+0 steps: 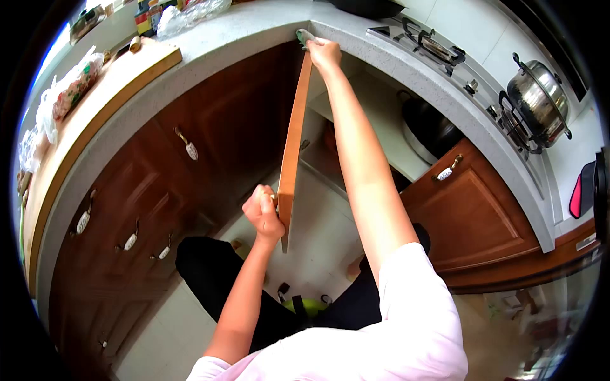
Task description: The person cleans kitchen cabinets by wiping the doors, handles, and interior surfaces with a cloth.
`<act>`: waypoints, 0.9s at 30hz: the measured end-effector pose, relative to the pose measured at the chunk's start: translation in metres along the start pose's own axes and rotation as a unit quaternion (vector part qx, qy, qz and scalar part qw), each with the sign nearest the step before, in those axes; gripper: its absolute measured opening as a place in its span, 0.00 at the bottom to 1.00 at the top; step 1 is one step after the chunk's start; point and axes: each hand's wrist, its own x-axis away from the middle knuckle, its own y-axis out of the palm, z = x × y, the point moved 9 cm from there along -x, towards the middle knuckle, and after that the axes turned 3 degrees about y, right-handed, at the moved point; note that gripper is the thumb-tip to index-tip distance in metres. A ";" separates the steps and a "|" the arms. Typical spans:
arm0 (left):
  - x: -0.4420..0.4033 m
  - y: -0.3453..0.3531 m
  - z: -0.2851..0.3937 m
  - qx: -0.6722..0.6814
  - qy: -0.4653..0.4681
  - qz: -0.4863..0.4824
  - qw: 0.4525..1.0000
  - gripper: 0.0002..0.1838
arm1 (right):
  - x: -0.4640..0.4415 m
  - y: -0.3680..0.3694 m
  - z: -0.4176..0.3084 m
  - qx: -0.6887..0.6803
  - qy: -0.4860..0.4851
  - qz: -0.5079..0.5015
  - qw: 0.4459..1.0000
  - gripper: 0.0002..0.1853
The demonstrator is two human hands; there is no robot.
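A brown cabinet door stands swung open, seen almost edge-on. My left hand is closed in a fist at the door's outer edge, around its handle, which the fingers mostly hide. With the arm stretched far forward, my right hand pinches a greyish-green cloth. The cloth lies at the top hinge end of the door, just by the countertop's front edge. Behind the door, the open cabinet holds a dark wok on its pale shelf.
Above runs a curved grey countertop. On the right are a gas stove and a steel pot. A wooden board and plastic bags lie on the left. Below are drawers with white handles and another cabinet door.
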 end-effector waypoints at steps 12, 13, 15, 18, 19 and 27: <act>0.013 0.014 -0.003 0.003 -0.010 -0.006 1.000 0.18 | 0.241 -0.092 -0.049 -0.265 -0.115 -0.084 0.954 0.13; 0.015 0.014 -0.005 0.013 -0.027 -0.014 0.999 0.18 | 0.265 -0.105 -0.053 -0.282 -0.109 -0.076 0.950 0.14; 0.017 0.017 -0.005 0.031 -0.062 -0.033 0.997 0.18 | 0.307 -0.126 -0.058 -0.302 -0.129 -0.029 0.944 0.15; 0.019 0.019 -0.001 0.088 -0.122 -0.071 0.986 0.19 | 0.350 -0.126 -0.035 -0.357 -0.086 -0.010 0.930 0.14; 0.017 0.019 -0.002 0.095 -0.124 -0.080 0.984 0.19 | 0.362 -0.124 -0.026 -0.359 -0.108 0.018 0.927 0.14; 0.041 0.017 -0.008 0.208 -0.205 -0.103 0.951 0.22 | 0.432 -0.101 0.063 -0.149 -0.163 0.159 0.962 0.13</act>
